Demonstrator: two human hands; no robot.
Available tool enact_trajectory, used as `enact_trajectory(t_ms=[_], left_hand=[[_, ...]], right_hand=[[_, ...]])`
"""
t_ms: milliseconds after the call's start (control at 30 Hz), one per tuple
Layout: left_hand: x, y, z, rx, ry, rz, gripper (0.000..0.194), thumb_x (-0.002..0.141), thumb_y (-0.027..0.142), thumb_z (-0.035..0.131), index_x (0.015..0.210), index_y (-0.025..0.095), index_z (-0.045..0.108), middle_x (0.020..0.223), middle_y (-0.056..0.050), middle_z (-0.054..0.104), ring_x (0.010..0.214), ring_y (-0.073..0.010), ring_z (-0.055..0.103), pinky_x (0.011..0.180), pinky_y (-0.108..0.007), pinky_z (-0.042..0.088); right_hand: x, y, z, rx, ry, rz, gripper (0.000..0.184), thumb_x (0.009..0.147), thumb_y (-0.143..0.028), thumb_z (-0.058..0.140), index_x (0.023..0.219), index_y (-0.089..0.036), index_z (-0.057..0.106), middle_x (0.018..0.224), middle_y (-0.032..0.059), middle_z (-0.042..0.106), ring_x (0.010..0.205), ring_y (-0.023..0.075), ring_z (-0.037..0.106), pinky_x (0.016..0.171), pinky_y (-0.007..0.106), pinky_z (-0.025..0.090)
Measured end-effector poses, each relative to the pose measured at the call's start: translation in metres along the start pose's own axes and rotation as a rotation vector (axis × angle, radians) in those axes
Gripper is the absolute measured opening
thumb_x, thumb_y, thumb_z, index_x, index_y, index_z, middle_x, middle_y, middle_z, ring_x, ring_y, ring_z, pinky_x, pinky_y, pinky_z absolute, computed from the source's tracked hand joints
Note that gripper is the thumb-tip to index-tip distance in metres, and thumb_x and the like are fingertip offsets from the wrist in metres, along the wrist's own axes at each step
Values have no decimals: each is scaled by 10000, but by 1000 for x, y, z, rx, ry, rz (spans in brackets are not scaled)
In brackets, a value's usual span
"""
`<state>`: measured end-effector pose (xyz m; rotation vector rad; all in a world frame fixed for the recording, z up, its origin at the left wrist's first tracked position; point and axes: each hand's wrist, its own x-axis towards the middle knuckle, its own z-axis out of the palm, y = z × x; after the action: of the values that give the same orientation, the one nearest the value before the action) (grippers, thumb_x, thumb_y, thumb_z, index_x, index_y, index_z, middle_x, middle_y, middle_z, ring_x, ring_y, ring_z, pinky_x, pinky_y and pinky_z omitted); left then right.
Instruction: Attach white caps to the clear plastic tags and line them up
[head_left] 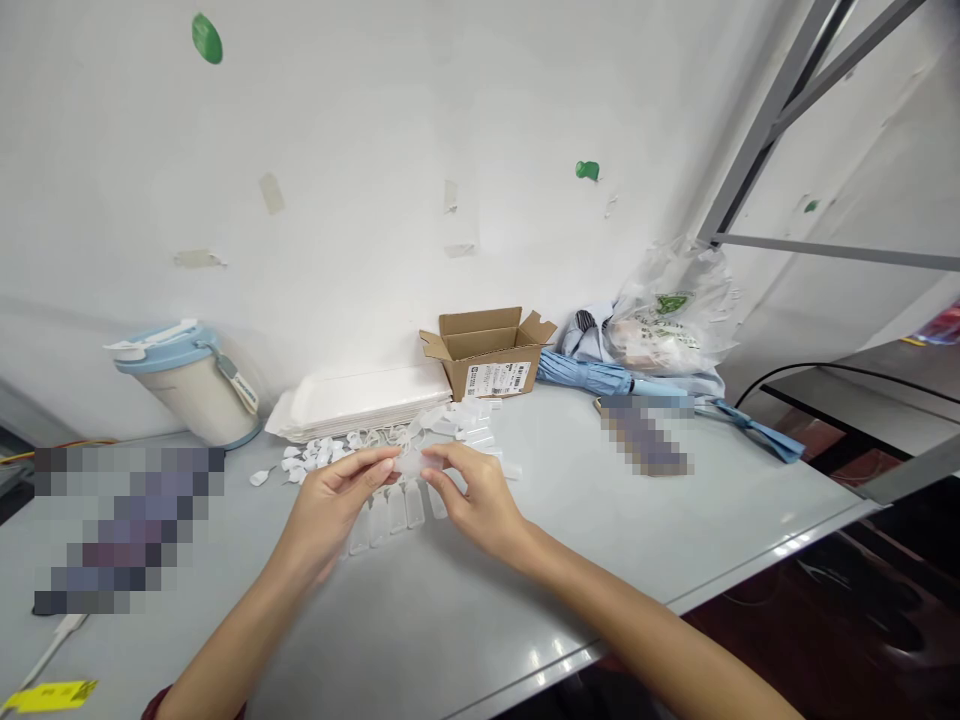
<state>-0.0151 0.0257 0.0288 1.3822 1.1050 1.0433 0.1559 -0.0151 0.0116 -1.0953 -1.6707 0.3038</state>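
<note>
My left hand (334,505) and my right hand (472,495) meet above the grey table (675,540), both pinching one small clear plastic piece (411,462) between their fingertips. Just below the hands lies a row of several small clear plastic bottles (390,515) side by side. Behind them a scatter of small white caps (315,455) and more clear pieces (472,425) is spread on the table.
A stack of white foam trays (360,400) and an open cardboard box (487,350) stand by the wall. A lidded cup (191,380) sits at the left. A blue folded umbrella (600,375) and a plastic bag (671,315) lie at the right, near the table's edge.
</note>
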Motion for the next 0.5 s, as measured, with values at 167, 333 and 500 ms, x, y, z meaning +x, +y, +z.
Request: enact_trajectory(t_ms=[167,333,500], left_hand=[[0,-1,-3,40,5,46,356,631,452,726,896,214,717,987,-68,701,963,-252,625,821,-359,516],[-1,-2,-5,50,-53,58,329,658,413,720,919,211,711,1018,-77,692,1016,-266,605,860,-367,506],[-4,-1,-3,33,-154,55,354,668,374,719,981,210,690,1020,-88,690,972,-267,627,838,-368,526]], right_hand=[[-4,-5,2,20,-37,56,208,843,-244,546,1020,-185,638,920,76,705,826,188,657,747,312,518],[-7,-11,3,80,-124,152,278,821,-230,560,1090,-168,584,929,82,702,851,196,658,735,306,514],[-8,-14,3,135,-173,140,414,818,-183,546,1225,-222,484,979,47,690,879,182,646,760,303,499]])
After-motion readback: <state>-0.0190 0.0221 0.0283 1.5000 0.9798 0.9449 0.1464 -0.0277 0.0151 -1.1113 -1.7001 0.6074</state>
